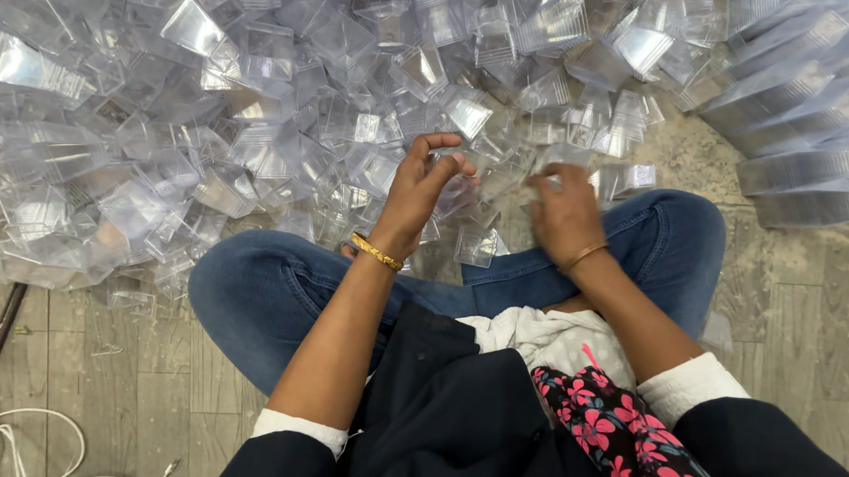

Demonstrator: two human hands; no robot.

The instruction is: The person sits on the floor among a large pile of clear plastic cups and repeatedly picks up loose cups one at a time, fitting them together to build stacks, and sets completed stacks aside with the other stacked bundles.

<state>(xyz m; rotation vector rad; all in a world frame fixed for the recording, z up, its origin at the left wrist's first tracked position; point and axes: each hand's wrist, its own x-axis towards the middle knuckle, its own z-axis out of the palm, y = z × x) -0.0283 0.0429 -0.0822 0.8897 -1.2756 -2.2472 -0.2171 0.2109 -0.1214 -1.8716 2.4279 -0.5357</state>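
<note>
Left hand [418, 191] curls, fingers pinching a glossy clear plastic pouch [464, 172]; right hand [565, 214] is blurred, its grip unclear; crinkled square pouches [256, 110] heap on the wood-grain floor [812, 321].

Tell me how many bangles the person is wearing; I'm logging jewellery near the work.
2. One gold bangle on the left wrist, below the left hand; one thinner bangle on the right wrist, below the right hand. Sleeves may hide others.
</note>
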